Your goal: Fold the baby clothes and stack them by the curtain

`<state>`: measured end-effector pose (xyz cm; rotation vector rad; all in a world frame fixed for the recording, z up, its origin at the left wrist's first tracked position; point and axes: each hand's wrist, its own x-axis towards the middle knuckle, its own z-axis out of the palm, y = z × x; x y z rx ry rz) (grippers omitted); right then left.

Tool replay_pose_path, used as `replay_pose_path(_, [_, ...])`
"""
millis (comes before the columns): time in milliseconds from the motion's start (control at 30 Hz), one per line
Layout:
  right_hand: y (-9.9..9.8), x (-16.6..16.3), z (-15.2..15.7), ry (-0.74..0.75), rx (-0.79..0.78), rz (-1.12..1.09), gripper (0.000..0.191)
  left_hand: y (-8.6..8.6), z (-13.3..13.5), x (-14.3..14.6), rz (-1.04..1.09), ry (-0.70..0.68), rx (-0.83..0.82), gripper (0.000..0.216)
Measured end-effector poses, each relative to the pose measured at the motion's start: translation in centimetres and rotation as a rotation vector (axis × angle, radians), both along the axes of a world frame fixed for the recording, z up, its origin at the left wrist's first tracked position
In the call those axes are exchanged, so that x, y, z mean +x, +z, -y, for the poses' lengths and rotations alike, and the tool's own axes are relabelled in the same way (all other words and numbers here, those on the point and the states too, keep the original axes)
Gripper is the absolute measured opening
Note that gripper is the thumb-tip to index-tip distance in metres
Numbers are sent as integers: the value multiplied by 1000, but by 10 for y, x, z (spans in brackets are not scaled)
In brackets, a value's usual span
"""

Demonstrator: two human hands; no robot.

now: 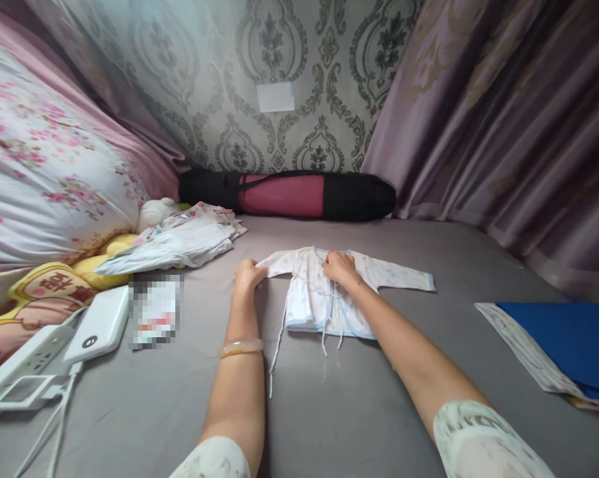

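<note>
Shirt point(303, 307) spread face up on the grey sheet point(314, 425), straight ahead of us, its blue-trimmed hem toward us and its white ties point(271, 386) trailing over that edge. Our left hand point(249, 273) pinches the cuff of the sleeve on our left. Our right hand point(339, 267) rests with curled fingers on the chest just below the neckline; we cannot tell whether it grips cloth. The other sleeve point(403, 275) lies stretched out to our right.

Beyond the shirt, a long black and maroon bag point(282, 196) lies along the foot of the patterned wall point(328, 40); it looks filled out, its contents hidden from us. Near the left sleeve we have a small packet point(154, 312), too blurred to read.

For room, we see sheet stretching from the hem toward us, and between the right sleeve and a folded blue cloth point(562, 338). Our left side is tighter: rumpled clothes point(180, 239), a power bank point(99, 325) and a power strip point(45, 348) sit there.

A large character marks the yellow cushion point(55, 285), but we cannot read it surely. The power bank's round display shows small marks, too unclear for us.
</note>
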<state>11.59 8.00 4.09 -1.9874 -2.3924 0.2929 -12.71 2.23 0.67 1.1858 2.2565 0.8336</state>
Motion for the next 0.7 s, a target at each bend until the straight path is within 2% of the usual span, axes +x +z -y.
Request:
replay_pose_path(100, [2, 0, 0, 20, -10, 20, 33, 5, 1, 5, 8, -22, -34, 16])
replay_pose_path(233, [1, -1, 0, 90, 32, 70, 35, 12, 1, 10, -13, -79, 60, 12])
replay_pose_path(367, [2, -2, -1, 18, -19, 48, 38, 16, -1, 15, 11, -116, 133, 14])
replay_pose_path(533, [11, 1, -2, 13, -129, 1, 33, 6, -8, 21, 145, -60, 186, 14])
replay_pose_path(700, [21, 4, 1, 64, -108, 55, 32, -4, -16, 20, 192, -44, 208, 29])
